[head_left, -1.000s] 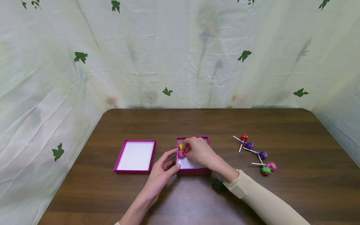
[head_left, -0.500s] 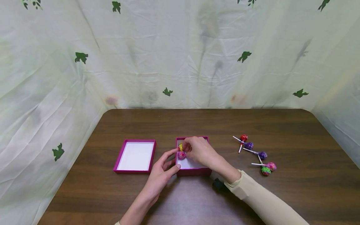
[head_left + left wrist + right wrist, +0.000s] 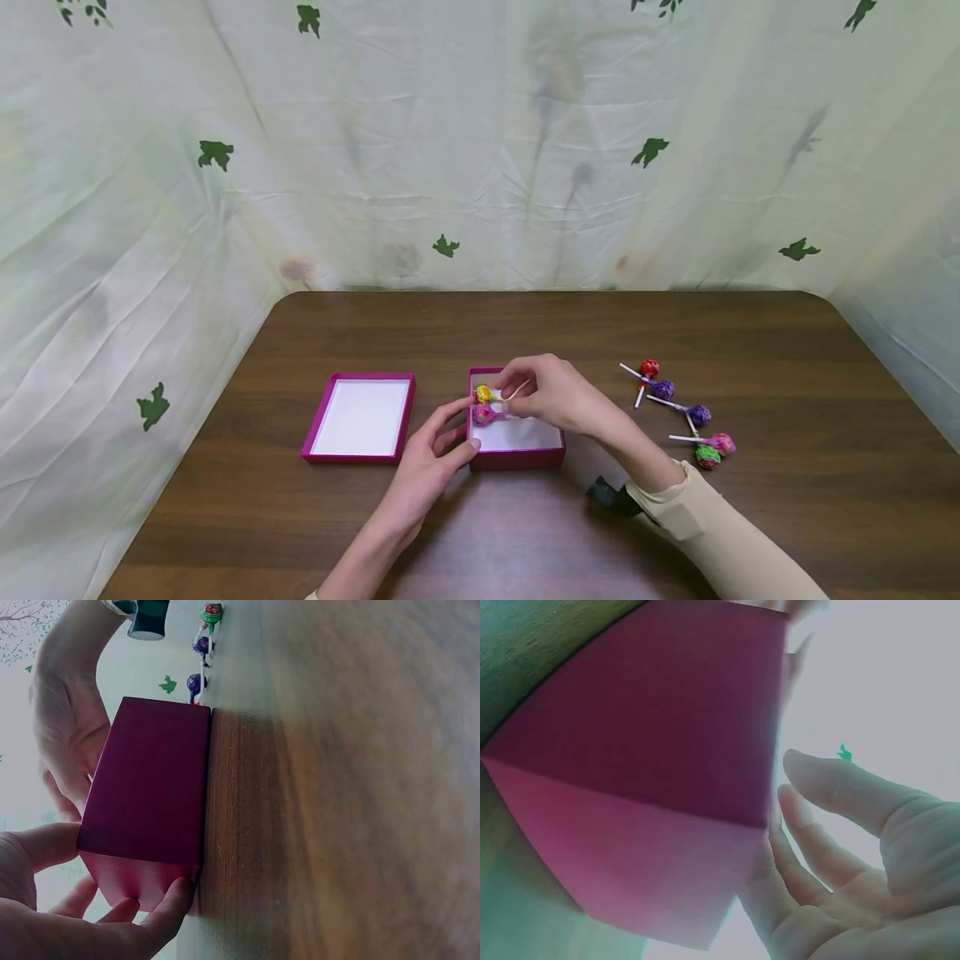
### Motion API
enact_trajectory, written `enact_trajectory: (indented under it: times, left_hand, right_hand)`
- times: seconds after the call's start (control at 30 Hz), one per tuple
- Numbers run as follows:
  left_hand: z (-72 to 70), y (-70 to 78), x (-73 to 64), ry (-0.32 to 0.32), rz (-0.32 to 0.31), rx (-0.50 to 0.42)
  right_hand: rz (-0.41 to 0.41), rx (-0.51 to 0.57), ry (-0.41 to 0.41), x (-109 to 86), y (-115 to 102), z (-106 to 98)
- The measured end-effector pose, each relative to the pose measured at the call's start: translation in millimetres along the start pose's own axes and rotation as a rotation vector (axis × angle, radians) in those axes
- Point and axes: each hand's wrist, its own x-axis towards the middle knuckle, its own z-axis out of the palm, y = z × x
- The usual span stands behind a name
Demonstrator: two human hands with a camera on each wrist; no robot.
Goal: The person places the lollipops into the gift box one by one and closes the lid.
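Observation:
A magenta box [image 3: 517, 459] with a white inside stands at the middle of the table. In it, along its left wall, lie a yellow lollipop [image 3: 482, 395] and a pink lollipop [image 3: 483, 415]. My left hand [image 3: 431, 458] rests against the box's left side, thumb at the near corner and fingers on the side wall, as the left wrist view shows. Over the box is my right hand [image 3: 551, 396], fingers bent by the lollipop sticks. In the right wrist view its thumb [image 3: 840, 780] and fingers stand apart, with nothing visible between them.
The matching lid [image 3: 360, 417], white inside up, lies left of the box. To the right are a red lollipop [image 3: 649, 368], purple lollipops [image 3: 699, 415], a pink lollipop [image 3: 723, 444] and a green lollipop [image 3: 707, 456]. A patterned curtain [image 3: 420, 150] hangs behind the table.
My right hand has lifted and drawn a little to the right, uncovering the sticks. The yellow lollipop now shows more fully beside the pink one. My left hand has stayed put.

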Motion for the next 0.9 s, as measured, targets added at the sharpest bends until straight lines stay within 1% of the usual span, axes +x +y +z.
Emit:
enact_trajectory:
  times: [0.1, 0.33, 0.47, 0.53, 0.67, 0.8, 0.9]
  left_hand:
    - [0.4, 0.1, 0.5, 0.004, -0.005, 0.001]
    - [0.7, 0.4, 0.6, 0.01, -0.004, 0.009]
    - [0.7, 0.3, 0.4, 0.006, 0.001, 0.008]
    - [0.6, 0.2, 0.4, 0.006, 0.0, 0.005]
    - [1.0, -0.1, 0.0, 0.006, -0.004, 0.002]
    - [1.0, 0.2, -0.4, 0.004, -0.006, -0.003]
    - [0.4, 0.7, -0.6, 0.001, -0.01, -0.007]
  right_hand:
    - [-0.026, 0.024, 0.002, -6.8, -1, -7]
    - [-0.065, 0.028, 0.028, -23.5, -3, -25]
    - [-0.106, 0.052, 0.006, -34.2, 1, -36]
    - [-0.114, 0.067, -0.004, -39.9, 3, -41]
    - [-0.116, 0.071, 0.012, -51.2, 9, -53]
    - [-0.101, 0.035, 0.053, -60.6, 18, -68]
    - [-0.072, 0.002, 0.079, -67.0, 27, -79]
